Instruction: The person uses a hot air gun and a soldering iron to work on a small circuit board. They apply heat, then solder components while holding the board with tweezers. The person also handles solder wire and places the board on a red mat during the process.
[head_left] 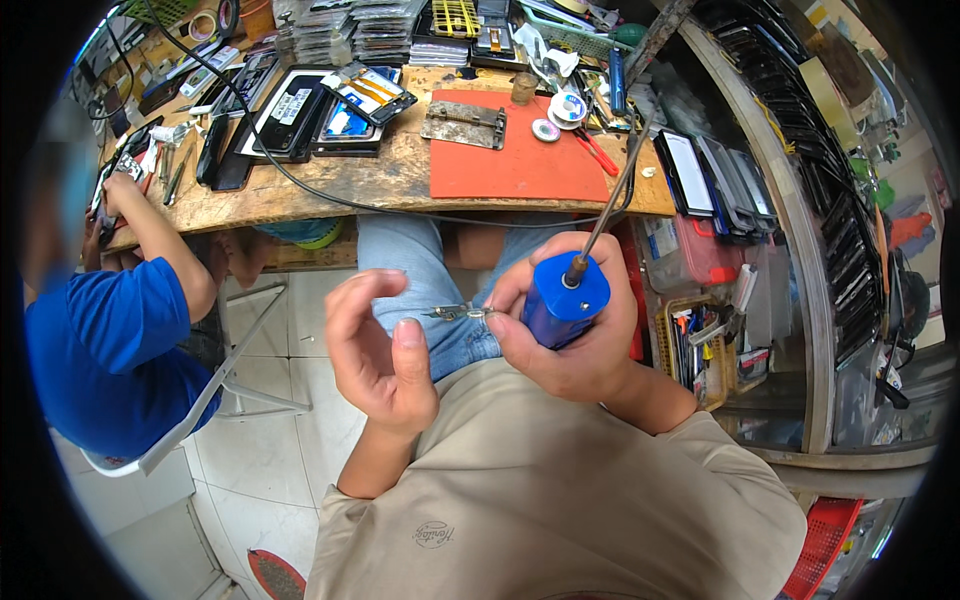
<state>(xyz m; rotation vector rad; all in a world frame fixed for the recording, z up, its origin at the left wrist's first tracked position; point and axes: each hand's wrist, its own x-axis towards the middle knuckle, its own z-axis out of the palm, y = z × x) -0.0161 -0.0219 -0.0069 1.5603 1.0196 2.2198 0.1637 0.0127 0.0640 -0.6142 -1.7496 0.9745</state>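
Blue tool (563,300), cylindrical, cord leaving its top end, sits upright in the right hand (575,335), fingers wrapped round the barrel, held above the lap near the bench (390,175) edge. Right fingertips also pinch a small metal piece (455,313) that sticks out leftward; too small to identify. Left hand (378,350) is loosely curled, thumb up, holding nothing, just beside that piece but apart from it. Judgement: the tool looks rigid plastic, light enough for one hand, smooth so could slip; grip mid-barrel, keep off the cord (608,205), which may tug. Metal piece looks thin and light, likely easy to drop or bend; take it by the free end with fingertips. Another person's arm in a blue sleeve (105,340) works at the bench's left end.
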